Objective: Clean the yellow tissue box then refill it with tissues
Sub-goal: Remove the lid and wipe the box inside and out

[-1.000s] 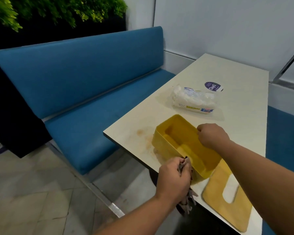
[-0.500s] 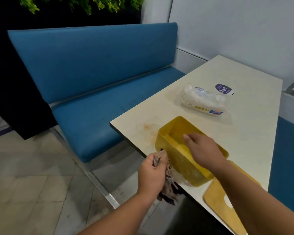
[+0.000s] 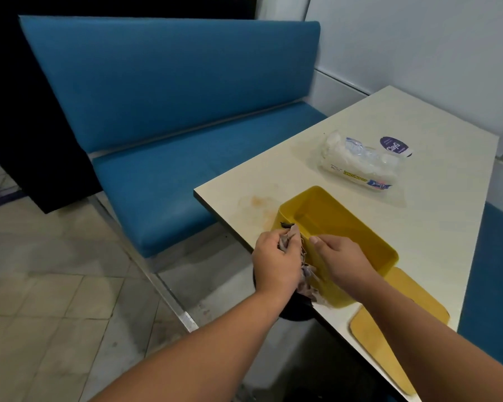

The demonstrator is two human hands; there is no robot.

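Left hand (image 3: 276, 264) grips a crumpled greyish cloth (image 3: 305, 274), fingers curled round it, pressing it against the near outer wall of the yellow tissue box (image 3: 340, 227); right hand (image 3: 341, 261) lies on the box's near rim, fingers bent over the edge, thumb pointing forward, apparently steadying it; how firm the grip is, cannot tell. Box sits open and empty near the table (image 3: 418, 216) corner closest to the person, partly over a brownish stain (image 3: 256, 202); its lid (image 3: 395, 323) lies flat just beside it, nearer the camera; tissue pack (image 3: 363, 163) rests well apart, further up the table, beside a purple sticker (image 3: 394, 146). Step looks like wiping the box's outside wall; cleaning not finished, refill not started. To do it well: keep the right hand pinning the rim so the light box doesn't slide off the edge; bunch the cloth so loose ends don't drag; wipe along the wall, then the interior and corners; lid likely needs a wipe too before the pack goes in.
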